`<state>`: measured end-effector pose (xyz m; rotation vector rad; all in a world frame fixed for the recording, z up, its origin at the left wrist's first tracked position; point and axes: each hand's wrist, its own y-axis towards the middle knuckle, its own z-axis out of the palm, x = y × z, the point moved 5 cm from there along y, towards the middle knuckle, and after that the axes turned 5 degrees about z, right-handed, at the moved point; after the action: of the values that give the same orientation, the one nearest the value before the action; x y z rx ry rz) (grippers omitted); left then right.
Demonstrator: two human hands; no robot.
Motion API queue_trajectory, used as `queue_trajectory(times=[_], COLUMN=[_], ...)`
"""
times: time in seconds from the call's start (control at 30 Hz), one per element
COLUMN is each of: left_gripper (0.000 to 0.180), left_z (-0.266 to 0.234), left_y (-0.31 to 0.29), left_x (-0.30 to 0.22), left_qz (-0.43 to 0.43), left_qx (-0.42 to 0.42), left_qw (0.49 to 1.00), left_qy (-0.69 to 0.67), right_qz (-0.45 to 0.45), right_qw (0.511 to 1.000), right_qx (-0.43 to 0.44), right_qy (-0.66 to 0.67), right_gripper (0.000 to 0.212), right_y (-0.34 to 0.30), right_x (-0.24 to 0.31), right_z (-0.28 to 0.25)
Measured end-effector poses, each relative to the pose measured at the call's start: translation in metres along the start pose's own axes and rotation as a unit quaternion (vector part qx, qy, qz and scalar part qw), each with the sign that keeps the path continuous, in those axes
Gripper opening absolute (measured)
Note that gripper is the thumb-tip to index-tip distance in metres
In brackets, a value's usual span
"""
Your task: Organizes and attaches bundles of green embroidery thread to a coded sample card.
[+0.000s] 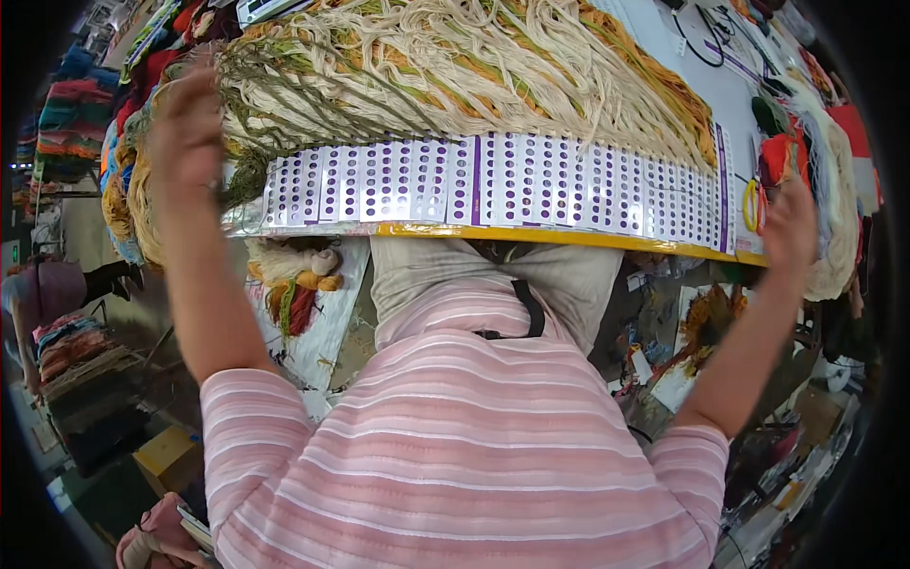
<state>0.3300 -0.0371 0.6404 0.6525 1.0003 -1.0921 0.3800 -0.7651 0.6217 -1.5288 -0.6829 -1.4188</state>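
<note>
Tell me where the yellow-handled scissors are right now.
In the head view, the yellow-handled scissors are at the far right of the worktop, between the purple-dotted white strips and the right hand.

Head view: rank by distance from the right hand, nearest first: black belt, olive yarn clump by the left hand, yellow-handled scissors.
From the right hand:
1. Yellow-handled scissors: just to its left, at the table's right end.
2. Black belt: farther left, at the waist.
3. Olive yarn clump: far left, by the left hand.
</note>
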Motion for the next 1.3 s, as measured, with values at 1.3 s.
queue_trajectory(times=[1.3], left_gripper=[0.023], left_z=[0.157], left_y=[-0.056], left_x=[0.201], left_qz=[-0.393], left_qx=[0.157], left_qw=[0.873], left_qy=[-0.241], right_qz=[-0.447], right_qw=[0.737], right_qx=[0.17], right_qy=[-0.478], right_gripper=[0.006], right_y=[-0.126], right_x=[-0.165], right_z=[0.259])
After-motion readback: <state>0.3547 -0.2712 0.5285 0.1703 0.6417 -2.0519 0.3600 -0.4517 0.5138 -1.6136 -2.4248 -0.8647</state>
